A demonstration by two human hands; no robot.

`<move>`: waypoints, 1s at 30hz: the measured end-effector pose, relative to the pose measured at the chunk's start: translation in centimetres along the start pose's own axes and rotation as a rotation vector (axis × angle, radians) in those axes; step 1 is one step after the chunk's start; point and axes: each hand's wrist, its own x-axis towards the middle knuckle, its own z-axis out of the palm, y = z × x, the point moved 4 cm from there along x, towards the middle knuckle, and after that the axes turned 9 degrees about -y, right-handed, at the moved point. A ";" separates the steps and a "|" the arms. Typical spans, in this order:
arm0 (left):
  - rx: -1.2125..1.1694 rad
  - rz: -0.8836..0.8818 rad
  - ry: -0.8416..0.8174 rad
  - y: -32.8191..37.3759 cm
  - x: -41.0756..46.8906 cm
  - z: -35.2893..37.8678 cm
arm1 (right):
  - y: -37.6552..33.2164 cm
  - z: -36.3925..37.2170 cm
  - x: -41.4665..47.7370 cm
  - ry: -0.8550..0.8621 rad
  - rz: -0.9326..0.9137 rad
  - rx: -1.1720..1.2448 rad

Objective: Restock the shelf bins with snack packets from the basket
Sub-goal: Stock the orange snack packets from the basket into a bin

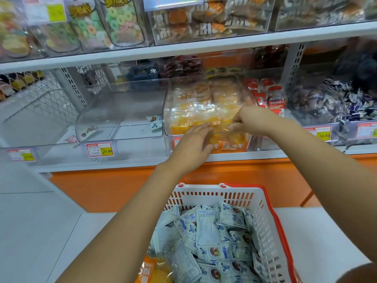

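**A:** What stands left of the middle bin?

**B:** A clear bin, touching the middle bin's left wall. One blue-and-white packet lies in it on the side nearest the middle bin. A red-and-yellow price tag hangs on the shelf edge, further left and lower.

**A:** And at the middle bin itself?

**B:** It is stacked with orange snacks. An orange snack packet in clear film lies at the top of its front. The left hand reaches up the bin's front with its fingers nearly straight and close together, laid flat there. Whether they touch the film or the bin wall cannot be told. The right hand comes over the bin's right front corner. Its fingers are curled and pinch the packet's right edge.

**A:** What lies right of the middle bin?

**B:** Just beside it are red-labelled packets. Further right is a heap of dark-wrapped sweets.

**A:** Where is the stock?

**B:** Below the middle bin, nearer the person, sits a white basket with an orange rim. It holds a pile of blue-and-white packets and, at its left, an orange bag.
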 end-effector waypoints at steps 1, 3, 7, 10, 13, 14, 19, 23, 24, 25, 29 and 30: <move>-0.017 -0.006 0.001 0.0 -0.3 0.0 | -0.3 0.0 0.1 -0.003 0.036 -0.003; -0.065 -0.011 0.050 -0.1 -1.4 -0.3 | -0.7 -0.3 0.1 0.002 0.132 -0.041; -0.109 -0.052 0.187 -2.2 -6.2 -0.6 | -2.2 -0.2 -1.4 0.340 0.247 -0.260; -0.133 -0.202 0.003 -6.2 -10.2 2.0 | -4.6 2.6 -3.0 0.690 0.011 -0.266; -0.064 -0.359 -0.371 -10.5 -13.9 6.8 | -6.0 9.2 -3.3 0.354 -0.150 -0.148; -0.032 -0.396 -0.469 -11.5 -15.2 8.5 | -5.9 12.2 -3.4 0.161 -0.129 -0.131; 0.143 -0.526 -0.765 -15.0 -21.2 15.7 | -4.1 25.4 -5.9 -0.429 -0.036 -0.090; 0.212 -0.492 -0.676 -15.6 -22.2 16.9 | -3.7 31.8 -7.9 -0.673 -0.058 -0.160; 0.199 -0.471 -0.647 -15.5 -21.9 16.8 | -3.7 32.4 -7.8 -0.684 -0.070 -0.170; 0.171 -0.463 -0.634 -15.4 -21.6 16.6 | -3.8 32.4 -7.6 -0.680 -0.078 -0.145; 0.057 -0.479 -0.691 -15.4 -20.7 16.7 | -4.9 30.8 -6.5 -0.629 -0.119 -0.025; 0.048 -0.478 -0.719 -15.4 -20.7 16.9 | -5.2 30.5 -6.3 -0.618 -0.128 -0.003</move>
